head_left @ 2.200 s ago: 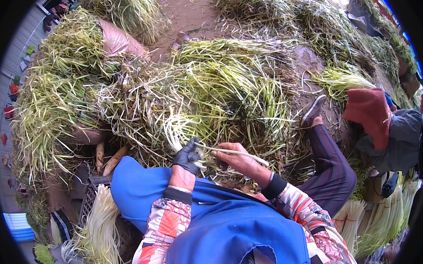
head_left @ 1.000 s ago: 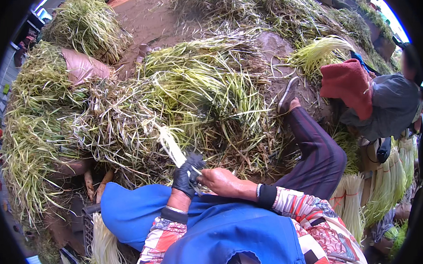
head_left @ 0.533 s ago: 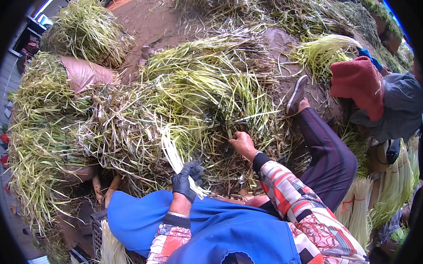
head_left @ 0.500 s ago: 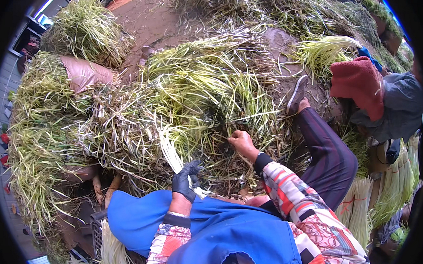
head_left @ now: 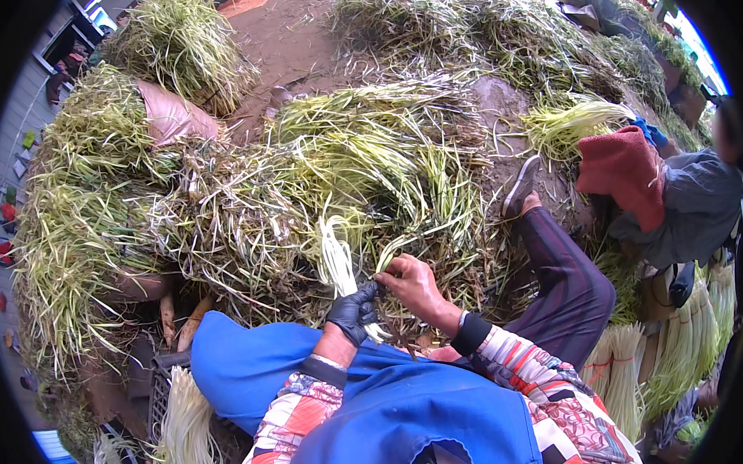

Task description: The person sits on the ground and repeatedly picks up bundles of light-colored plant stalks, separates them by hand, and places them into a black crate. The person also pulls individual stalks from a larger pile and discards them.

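My left hand [head_left: 352, 314], in a black glove, is closed round a bunch of pale yellow-white stalks [head_left: 336, 259] that look like blanched chives. Their cut ends poke out below the fist, over the blue apron [head_left: 430, 400]. Close beside it, my bare right hand [head_left: 419, 288] pinches a few thin yellow-green leaves [head_left: 396, 248] between thumb and fingers. A big heap of loose yellow-green leaves [head_left: 350, 160] lies just beyond both hands, with dry brown litter mixed in.
A bundle of pale stalks [head_left: 185, 427] stands in a dark crate [head_left: 163, 380] at lower left. Tied bundles [head_left: 622, 371] stand at right. Another person in a grey top with a red cloth [head_left: 623, 172] sits at upper right. A pink sack [head_left: 176, 114] lies among leaf piles at left.
My right hand has drawn back from the heap toward my left hand, bringing thin leaves with it. My left hand, still gripping the bunch, has shifted slightly right; the view has moved a little.
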`<state>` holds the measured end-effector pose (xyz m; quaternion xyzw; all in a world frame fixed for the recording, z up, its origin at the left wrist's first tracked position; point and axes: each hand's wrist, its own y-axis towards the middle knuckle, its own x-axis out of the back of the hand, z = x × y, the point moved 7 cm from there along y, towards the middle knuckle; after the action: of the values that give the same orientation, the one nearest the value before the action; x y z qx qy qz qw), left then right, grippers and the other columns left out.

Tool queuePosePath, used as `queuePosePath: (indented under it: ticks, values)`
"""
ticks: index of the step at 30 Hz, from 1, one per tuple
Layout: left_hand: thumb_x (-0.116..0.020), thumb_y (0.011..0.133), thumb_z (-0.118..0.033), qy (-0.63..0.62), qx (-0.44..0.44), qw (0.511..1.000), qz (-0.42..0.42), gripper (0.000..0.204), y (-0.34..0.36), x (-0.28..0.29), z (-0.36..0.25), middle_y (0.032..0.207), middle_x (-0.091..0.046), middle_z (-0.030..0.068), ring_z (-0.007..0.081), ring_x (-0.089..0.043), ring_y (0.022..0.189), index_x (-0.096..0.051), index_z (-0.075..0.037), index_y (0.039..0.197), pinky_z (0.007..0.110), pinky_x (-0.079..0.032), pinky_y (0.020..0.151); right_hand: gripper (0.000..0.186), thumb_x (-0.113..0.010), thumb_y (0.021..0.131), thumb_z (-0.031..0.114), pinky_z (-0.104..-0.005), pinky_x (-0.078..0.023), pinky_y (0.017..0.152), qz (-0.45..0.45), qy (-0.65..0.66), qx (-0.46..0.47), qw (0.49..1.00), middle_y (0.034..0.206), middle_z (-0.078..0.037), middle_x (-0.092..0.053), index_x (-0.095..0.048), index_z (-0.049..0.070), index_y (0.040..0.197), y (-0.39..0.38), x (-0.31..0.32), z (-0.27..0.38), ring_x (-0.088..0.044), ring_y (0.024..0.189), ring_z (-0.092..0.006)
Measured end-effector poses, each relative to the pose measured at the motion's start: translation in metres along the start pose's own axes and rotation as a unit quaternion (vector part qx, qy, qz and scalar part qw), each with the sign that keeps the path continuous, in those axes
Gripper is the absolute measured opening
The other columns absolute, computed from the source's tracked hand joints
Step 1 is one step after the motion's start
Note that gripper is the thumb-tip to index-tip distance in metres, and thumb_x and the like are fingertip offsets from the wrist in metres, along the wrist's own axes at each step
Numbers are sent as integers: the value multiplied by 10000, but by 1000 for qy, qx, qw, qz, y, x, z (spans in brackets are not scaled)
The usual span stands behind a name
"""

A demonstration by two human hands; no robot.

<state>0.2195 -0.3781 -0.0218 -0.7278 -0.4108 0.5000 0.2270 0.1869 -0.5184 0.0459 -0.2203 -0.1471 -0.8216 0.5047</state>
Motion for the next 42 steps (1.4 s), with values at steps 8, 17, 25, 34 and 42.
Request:
queuePosePath:
  ticks: [8,17,25,34,42]
  values:
    - [-575,962,-142,-77,8,996,-50,206,21,19,7,523,-418,-60,51,-326,387,-645,4,1090,204,-272,350,120,-695,809,123,-401,-508,561,208,-34,210,955,778,-107,-534,-610,40,790,-66,25,37,-602,669,-312]
    - [-598,950,-114,-66,-65,996,-6,200,21,15,-29,667,-537,-44,25,-323,428,-641,-9,1114,184,-261,359,150,-603,801,132,-411,-477,726,208,-550,42,808,964,-129,-598,-673,88,926,-62,152,-112,-622,920,-258]
    - [-648,912,-85,86,-18,996,29,103,19,-5,-4,637,-552,-38,42,-367,400,-605,-72,1005,202,-262,346,167,-657,916,210,-220,-357,467,97,436,-333,831,641,46,-506,-638,47,945,13,-11,-85,-469,540,-67]
    - [-725,843,-132,188,-53,980,-36,94,21,-8,-4,553,-479,-69,41,-353,381,-671,-84,903,211,-236,343,166,-773,820,191,-222,-345,480,113,410,-344,837,624,41,-535,-661,71,842,-1,-26,-74,-448,505,-63]
    - [-694,858,-146,125,-72,987,-69,83,29,-7,-7,559,-502,-54,47,-359,379,-663,-73,831,212,-256,346,145,-749,843,181,-218,-387,504,51,513,-383,766,721,16,-584,-650,75,857,-18,-37,-77,-474,545,-64]
